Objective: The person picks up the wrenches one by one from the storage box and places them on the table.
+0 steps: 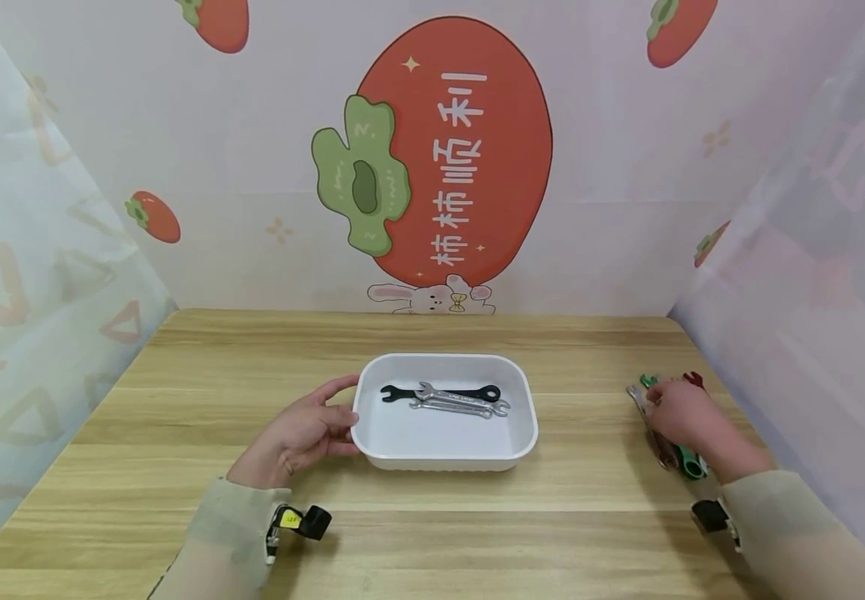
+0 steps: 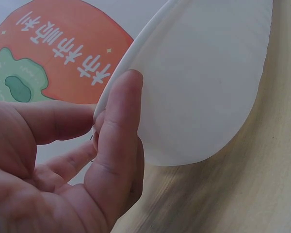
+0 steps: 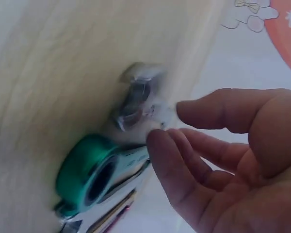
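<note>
A white plastic tray stands on the table, with a black wrench and silver wrenches inside near its far side. My left hand pinches the tray's left rim, thumb on one side and fingers against the outer wall in the left wrist view. Off to the right, my right hand is over a group of wrenches. A silver wrench, blurred in the right wrist view, lies just beyond its parted thumb and fingertips. Beside it is a green wrench with a ring end. The hand partly hides the group.
A red wrench end shows past the right hand. The wood-grain table meets a printed back wall and side panels at left and right. Each wrist carries a small black camera.
</note>
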`<state>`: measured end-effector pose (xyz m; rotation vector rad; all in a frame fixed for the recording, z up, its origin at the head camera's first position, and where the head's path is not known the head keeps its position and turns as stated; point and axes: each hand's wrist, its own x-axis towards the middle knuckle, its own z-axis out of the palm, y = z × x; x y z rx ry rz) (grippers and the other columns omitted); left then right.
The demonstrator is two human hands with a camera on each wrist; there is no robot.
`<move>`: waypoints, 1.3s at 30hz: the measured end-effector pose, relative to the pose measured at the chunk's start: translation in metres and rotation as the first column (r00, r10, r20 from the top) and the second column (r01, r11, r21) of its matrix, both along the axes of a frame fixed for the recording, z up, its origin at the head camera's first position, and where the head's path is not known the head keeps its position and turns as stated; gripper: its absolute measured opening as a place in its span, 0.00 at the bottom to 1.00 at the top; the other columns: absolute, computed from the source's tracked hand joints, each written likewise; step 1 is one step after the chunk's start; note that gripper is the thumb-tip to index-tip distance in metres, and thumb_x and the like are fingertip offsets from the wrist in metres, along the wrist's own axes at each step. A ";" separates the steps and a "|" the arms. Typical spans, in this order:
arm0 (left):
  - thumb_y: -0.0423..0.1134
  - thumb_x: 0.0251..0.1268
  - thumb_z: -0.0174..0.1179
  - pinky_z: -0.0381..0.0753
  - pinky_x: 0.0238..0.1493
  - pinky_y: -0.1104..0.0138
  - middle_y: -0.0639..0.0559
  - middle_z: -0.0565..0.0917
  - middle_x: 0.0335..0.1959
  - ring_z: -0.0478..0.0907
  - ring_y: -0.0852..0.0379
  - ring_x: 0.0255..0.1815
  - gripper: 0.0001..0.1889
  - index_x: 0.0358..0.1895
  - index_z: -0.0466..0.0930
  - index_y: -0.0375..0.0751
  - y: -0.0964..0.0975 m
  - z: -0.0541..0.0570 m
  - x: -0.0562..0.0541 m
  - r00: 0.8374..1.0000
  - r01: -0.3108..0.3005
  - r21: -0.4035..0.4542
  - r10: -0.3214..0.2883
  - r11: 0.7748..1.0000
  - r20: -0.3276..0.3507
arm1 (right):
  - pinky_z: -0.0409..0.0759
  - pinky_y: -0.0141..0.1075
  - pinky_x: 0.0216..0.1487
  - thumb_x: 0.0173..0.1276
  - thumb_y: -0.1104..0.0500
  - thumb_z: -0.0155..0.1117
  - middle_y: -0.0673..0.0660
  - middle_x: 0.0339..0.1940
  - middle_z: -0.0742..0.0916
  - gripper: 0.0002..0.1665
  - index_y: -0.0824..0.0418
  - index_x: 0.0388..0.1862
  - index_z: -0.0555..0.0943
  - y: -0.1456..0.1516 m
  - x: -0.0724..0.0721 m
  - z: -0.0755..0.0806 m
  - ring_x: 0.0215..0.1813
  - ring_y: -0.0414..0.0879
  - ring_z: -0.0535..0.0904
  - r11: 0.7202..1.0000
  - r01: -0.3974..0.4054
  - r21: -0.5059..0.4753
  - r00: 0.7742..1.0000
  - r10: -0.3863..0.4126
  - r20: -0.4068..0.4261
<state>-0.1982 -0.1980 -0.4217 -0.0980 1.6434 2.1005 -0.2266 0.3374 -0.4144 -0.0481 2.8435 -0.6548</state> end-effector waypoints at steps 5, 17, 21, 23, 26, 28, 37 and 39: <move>0.21 0.68 0.51 0.87 0.36 0.55 0.40 0.77 0.35 0.78 0.50 0.31 0.37 0.78 0.53 0.45 0.000 0.000 0.000 1.000 -0.003 0.001 0.003 1.000 0.004 | 0.84 0.44 0.35 0.75 0.65 0.52 0.78 0.55 0.77 0.26 0.82 0.64 0.67 -0.009 0.007 0.004 0.37 0.52 0.82 0.968 0.058 -0.244 0.997 -0.046 0.054; 0.22 0.68 0.53 0.87 0.37 0.54 0.36 0.76 0.40 0.78 0.50 0.32 0.38 0.78 0.54 0.47 0.001 0.003 0.000 1.000 -0.004 -0.010 0.004 1.000 0.012 | 0.83 0.44 0.36 0.77 0.60 0.51 0.74 0.53 0.80 0.28 0.81 0.67 0.66 -0.012 0.010 0.010 0.38 0.52 0.82 0.968 0.060 -0.243 0.998 -0.057 0.019; 0.22 0.68 0.52 0.87 0.37 0.55 0.37 0.76 0.39 0.78 0.50 0.32 0.37 0.78 0.53 0.46 0.000 0.002 0.000 1.000 -0.003 -0.014 0.003 1.000 0.009 | 0.84 0.48 0.43 0.79 0.46 0.52 0.69 0.55 0.82 0.35 0.72 0.70 0.67 -0.034 0.006 0.022 0.46 0.58 0.83 0.970 -0.003 -0.243 0.997 -0.016 -0.074; 0.22 0.69 0.51 0.87 0.36 0.55 0.37 0.76 0.38 0.78 0.51 0.32 0.36 0.78 0.54 0.46 0.000 0.002 0.000 1.000 -0.002 -0.016 0.002 1.000 0.008 | 0.84 0.49 0.48 0.77 0.38 0.51 0.68 0.58 0.81 0.39 0.67 0.72 0.68 -0.051 0.003 0.028 0.53 0.59 0.82 0.952 -0.038 -0.303 0.993 0.002 -0.121; 0.22 0.70 0.51 0.87 0.36 0.55 0.37 0.76 0.39 0.78 0.50 0.32 0.36 0.78 0.54 0.46 0.000 0.001 0.000 1.000 0.000 -0.016 0.000 1.000 0.008 | 0.82 0.48 0.53 0.78 0.36 0.46 0.67 0.62 0.80 0.40 0.65 0.73 0.69 -0.081 0.001 0.038 0.59 0.62 0.79 0.871 -0.159 -0.465 0.977 0.070 -0.203; 0.22 0.69 0.52 0.87 0.37 0.55 0.37 0.76 0.39 0.78 0.50 0.32 0.37 0.78 0.54 0.47 0.000 0.002 0.000 1.000 0.000 -0.010 0.000 1.000 0.010 | 0.81 0.46 0.56 0.81 0.38 0.42 0.68 0.64 0.78 0.39 0.67 0.72 0.68 -0.102 0.000 0.043 0.62 0.65 0.76 0.765 -0.262 -0.589 0.960 0.143 -0.241; 0.23 0.67 0.54 0.86 0.41 0.51 0.38 0.77 0.38 0.79 0.50 0.32 0.37 0.78 0.54 0.47 -0.001 0.003 0.001 1.000 0.008 -0.025 -0.008 1.000 0.001 | 0.69 0.57 0.67 0.81 0.37 0.29 0.68 0.65 0.77 0.39 0.60 0.79 0.61 -0.185 -0.006 0.037 0.64 0.64 0.74 0.611 -0.418 -0.673 0.876 0.467 -0.120; 0.23 0.67 0.54 0.86 0.42 0.50 0.38 0.77 0.39 0.79 0.50 0.32 0.37 0.78 0.54 0.46 -0.001 0.003 0.002 1.000 0.007 -0.028 -0.007 1.000 -0.002 | 0.69 0.56 0.67 0.80 0.35 0.29 0.65 0.64 0.79 0.40 0.57 0.79 0.62 -0.197 -0.008 0.030 0.64 0.60 0.75 0.665 -0.419 -0.618 0.874 0.479 -0.077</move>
